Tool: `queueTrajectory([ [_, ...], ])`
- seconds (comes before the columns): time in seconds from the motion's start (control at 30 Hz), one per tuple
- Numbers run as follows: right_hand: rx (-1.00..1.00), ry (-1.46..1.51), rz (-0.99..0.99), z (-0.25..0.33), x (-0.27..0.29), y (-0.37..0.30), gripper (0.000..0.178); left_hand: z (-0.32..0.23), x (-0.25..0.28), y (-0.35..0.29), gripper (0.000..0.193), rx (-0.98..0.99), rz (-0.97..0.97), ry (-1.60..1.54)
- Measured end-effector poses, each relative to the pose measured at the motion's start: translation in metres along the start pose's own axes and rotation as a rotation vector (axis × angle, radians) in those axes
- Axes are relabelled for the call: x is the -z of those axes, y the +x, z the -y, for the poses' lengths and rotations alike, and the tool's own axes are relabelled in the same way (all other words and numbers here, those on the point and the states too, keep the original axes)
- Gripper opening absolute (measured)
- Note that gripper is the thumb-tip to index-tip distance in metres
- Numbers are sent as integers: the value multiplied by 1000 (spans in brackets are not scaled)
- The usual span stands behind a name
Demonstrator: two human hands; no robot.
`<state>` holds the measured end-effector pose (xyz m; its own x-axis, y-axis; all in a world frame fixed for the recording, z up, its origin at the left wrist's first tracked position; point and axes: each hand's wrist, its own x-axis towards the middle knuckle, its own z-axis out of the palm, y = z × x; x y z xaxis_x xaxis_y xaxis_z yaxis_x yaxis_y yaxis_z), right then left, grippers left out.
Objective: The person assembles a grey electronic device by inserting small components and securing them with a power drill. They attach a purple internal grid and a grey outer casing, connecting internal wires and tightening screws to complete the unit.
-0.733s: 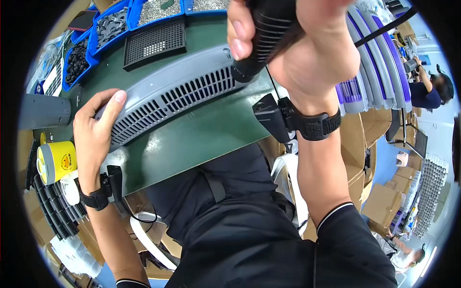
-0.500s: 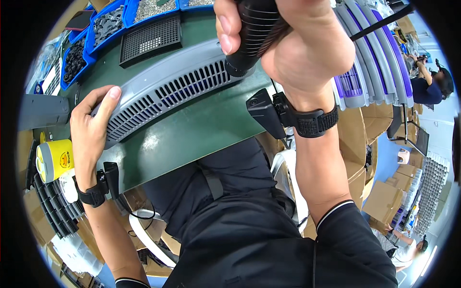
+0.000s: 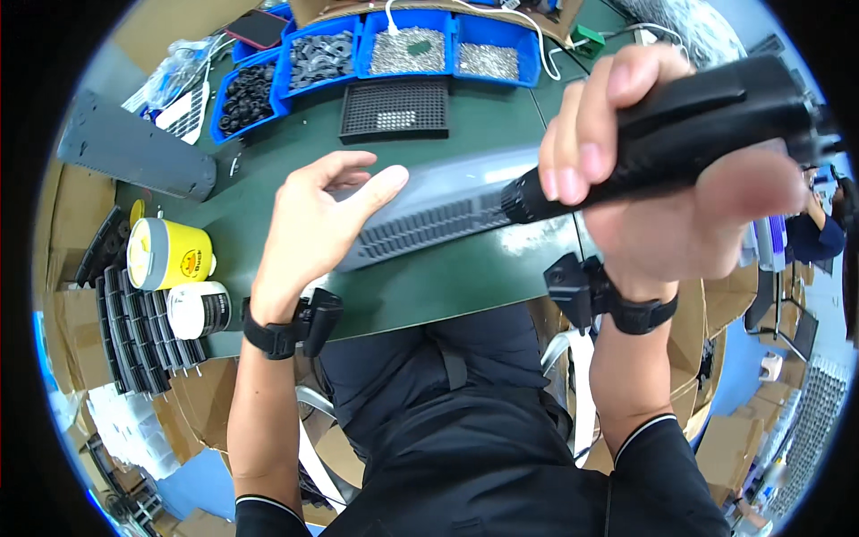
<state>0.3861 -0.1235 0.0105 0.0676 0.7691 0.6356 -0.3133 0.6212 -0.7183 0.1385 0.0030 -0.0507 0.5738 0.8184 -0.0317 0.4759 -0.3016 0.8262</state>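
Observation:
On the green table lies a long, curved grey plastic panel (image 3: pixel 429 219) with a row of slots along its near side. My left hand (image 3: pixel 313 215) grips its left end, thumb on top and the other fingers partly out of sight behind. A black cylindrical power screwdriver (image 3: pixel 684 125) is wrapped by the fingers of my right hand (image 3: pixel 658 210). The tool slants over the panel's right end, its narrow ribbed nose toward the left. Whether that nose touches the panel, I cannot tell.
Blue bins (image 3: pixel 407 45) of small metal and dark parts line the back, behind a black perforated tray (image 3: pixel 394 109). At left stand a grey panel piece (image 3: pixel 134 148), a yellow canister (image 3: pixel 170 252) and a white tub (image 3: pixel 199 310). Cardboard boxes (image 3: pixel 729 447) sit at right.
The screwdriver has swung from pointing steeply downward to lying closer to level, its rear end now to the right. My left hand keeps its hold on the panel. The head view has shifted.

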Motion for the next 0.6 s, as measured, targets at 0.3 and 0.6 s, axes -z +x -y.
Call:
queueTrajectory([
  [0.3, -142, -337, -219, -2, -33, -14, 94, -4, -4, 1, 65, 135, -7, -110],
  [0.6, -71, -416, -328, -25, -42, -17, 60, -6, -2, 1, 67, 144, -36, -91],
])
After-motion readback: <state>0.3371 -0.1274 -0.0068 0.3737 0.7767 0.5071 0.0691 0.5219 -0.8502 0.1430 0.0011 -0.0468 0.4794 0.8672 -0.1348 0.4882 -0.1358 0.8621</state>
